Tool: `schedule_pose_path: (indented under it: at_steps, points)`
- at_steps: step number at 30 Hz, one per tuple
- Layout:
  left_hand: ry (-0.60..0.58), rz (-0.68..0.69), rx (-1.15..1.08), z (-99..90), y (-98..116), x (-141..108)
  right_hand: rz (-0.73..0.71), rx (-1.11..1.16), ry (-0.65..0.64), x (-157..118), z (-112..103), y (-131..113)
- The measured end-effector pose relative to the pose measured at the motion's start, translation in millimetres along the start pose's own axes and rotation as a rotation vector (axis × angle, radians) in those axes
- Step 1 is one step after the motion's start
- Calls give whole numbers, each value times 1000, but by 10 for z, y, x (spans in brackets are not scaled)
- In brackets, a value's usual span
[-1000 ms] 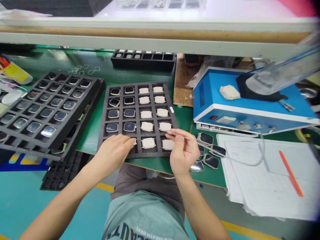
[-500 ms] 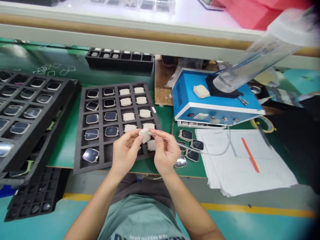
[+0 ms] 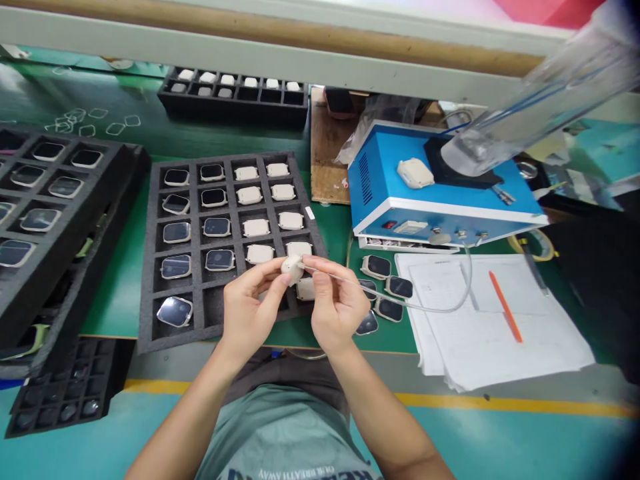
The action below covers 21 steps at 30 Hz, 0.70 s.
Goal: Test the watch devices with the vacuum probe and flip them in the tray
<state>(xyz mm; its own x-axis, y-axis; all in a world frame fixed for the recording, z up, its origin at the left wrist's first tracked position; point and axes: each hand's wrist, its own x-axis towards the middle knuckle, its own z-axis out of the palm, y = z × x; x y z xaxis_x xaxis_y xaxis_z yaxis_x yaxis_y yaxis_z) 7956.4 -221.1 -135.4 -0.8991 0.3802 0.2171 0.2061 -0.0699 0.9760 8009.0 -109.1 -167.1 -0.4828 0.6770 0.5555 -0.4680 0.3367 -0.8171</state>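
My left hand (image 3: 253, 310) is closed around a small beige smartwatch case (image 3: 290, 268), holding it tilted above the near right part of a foam tray (image 3: 147, 300). With fingers pinched, my right hand (image 3: 337, 308) grips the end of a thin clear tube (image 3: 435, 309), its tip against or very close to the watch case. The fingers partly hide that contact. In the tray's compartments lie several watches, dark screens up on the left and beige backs up on the right. The tube loops back to a blue machine (image 3: 383, 177).
Several loose watches (image 3: 377, 267) lie right of my right hand. Beyond them are papers (image 3: 445, 347) with an orange pen (image 3: 505, 307). A beige case (image 3: 415, 173) and a clear cylinder (image 3: 525, 107) sit on the machine. Stacked foam trays (image 3: 60, 220) stand left; a shelf edge (image 3: 250, 50) crosses above.
The view has shifted slightly. The watch case has turned a little in my left hand and now shows narrower. My right hand still keeps the tube's end at it.
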Motion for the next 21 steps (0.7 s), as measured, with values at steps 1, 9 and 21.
schedule_pose_path:
  at_steps: [1, 9, 21]
  points:
    - [0, 0, 0, -3, -2, -2, -4, -3, -1, 2, 1, -1]
    - [-1, 3, 6, -13, -18, 3, -13, -14, -6, 6, -6, 0]
    - [-3, -17, 38, -28, -11, -17, 0, -37, 0, 3, 6, -9]
